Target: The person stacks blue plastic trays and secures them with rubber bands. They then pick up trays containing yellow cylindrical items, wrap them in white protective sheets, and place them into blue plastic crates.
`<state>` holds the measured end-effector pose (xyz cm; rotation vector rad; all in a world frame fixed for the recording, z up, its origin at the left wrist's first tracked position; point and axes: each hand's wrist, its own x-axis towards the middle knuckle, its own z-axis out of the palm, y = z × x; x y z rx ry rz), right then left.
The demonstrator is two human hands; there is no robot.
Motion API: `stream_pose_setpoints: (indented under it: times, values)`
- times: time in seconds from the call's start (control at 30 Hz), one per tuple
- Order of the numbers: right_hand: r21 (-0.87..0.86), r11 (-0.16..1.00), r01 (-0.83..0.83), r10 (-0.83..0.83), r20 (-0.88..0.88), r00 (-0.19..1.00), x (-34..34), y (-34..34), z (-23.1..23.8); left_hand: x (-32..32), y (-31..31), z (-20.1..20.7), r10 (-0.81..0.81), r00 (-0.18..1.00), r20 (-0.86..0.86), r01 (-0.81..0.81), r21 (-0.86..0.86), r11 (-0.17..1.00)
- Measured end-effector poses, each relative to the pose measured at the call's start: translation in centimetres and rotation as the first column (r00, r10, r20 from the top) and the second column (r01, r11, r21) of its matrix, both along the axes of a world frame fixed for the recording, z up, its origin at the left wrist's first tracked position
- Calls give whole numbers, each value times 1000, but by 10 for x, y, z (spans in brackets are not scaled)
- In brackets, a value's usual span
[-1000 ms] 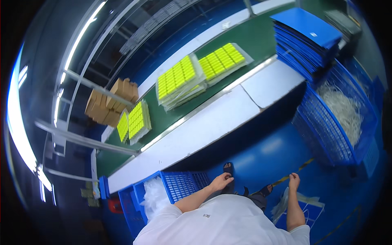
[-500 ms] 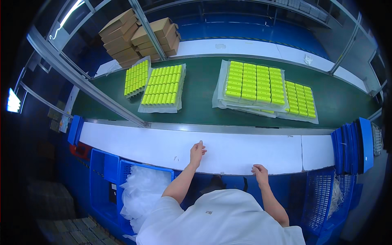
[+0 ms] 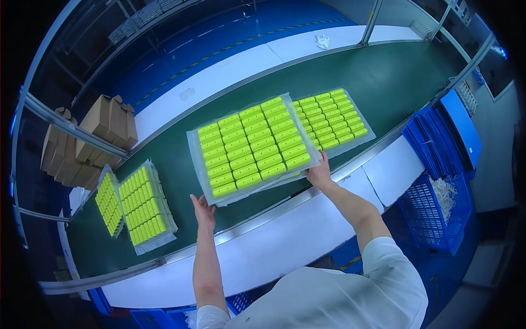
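A clear plastic tray (image 3: 193, 156) holds rows of bright yellow-green, rounded blocks (image 3: 252, 143). It lies on other packed layers on the green conveyor belt. My right hand (image 3: 319, 172) grips the tray's near right corner, with some of its fingers hidden at the edge. At the near left corner, my left hand (image 3: 205, 214) is open, thumb and fingers apart; whether it touches the tray I cannot tell. Partly behind the stack on the right is another tray of yellow-green blocks (image 3: 331, 118).
Two more filled trays (image 3: 142, 205) lie on the belt (image 3: 383, 82) at left. Cardboard boxes (image 3: 96, 131) stand beyond them. A white ledge (image 3: 246, 255) runs along my side. Blue folded sheets or bins (image 3: 438, 131) and a blue basket (image 3: 427, 211) are at right.
My hands have moved from above the white ledge out to the large tray on the belt. My right hand has taken hold of its corner. The view has turned to the right.
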<state>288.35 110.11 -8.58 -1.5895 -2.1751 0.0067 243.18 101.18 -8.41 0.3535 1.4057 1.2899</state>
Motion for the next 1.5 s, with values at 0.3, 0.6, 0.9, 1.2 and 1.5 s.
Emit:
stream_pose_setpoints:
  times: [0.3, 0.6, 0.9, 1.2, 1.5]
  values:
    - [166, 953, -255, 245, 83, 966, 100, 110, -22, 24, 97, 42, -115, 962, 246, 101, 69, 993]
    - [193, 967, 168, -208, 207, 956, 269, 236, -3, 43, 103, 51, 12, 971, 238, -7, -22, 1000]
    - [-603, 735, -310, -448, -775, 445, 69, 99, -40, 56, 83, 39, 88, 947, 310, -92, -3, 996]
    - [-489, 569, -661, -602, -795, 70, 79, 94, -86, 166, 15, 18, 90, 895, 436, -120, 42, 992]
    - [-819, 556, 140, -831, -542, 127, 184, 95, -65, 52, -5, -20, -96, 891, -444, 46, -121, 992]
